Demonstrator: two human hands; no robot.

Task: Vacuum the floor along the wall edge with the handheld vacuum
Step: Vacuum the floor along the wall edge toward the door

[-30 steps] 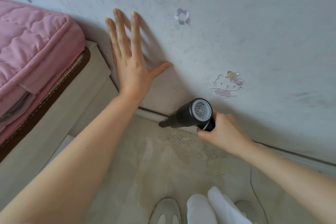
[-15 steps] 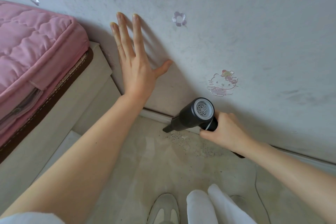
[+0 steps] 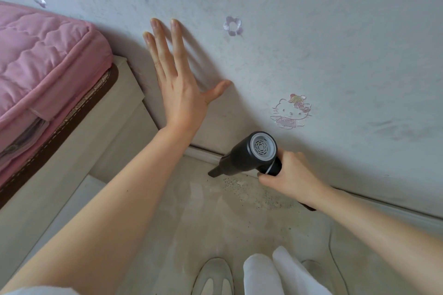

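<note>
A: What colour is the handheld vacuum?
B: Black, with a pale grey rear cap. The wall is grey-blue with lilac flower motifs and a pink cartoon cat.
A: And the bed?
B: A pink quilted mattress, a brown band, a cream frame. The floor is beige.

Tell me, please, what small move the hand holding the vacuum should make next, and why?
Probably draw the handheld vacuum back to the right along the baseboard. Its nozzle points left, past the grit scattered near the right hand, while the left hand rests flat on the wall.
</note>
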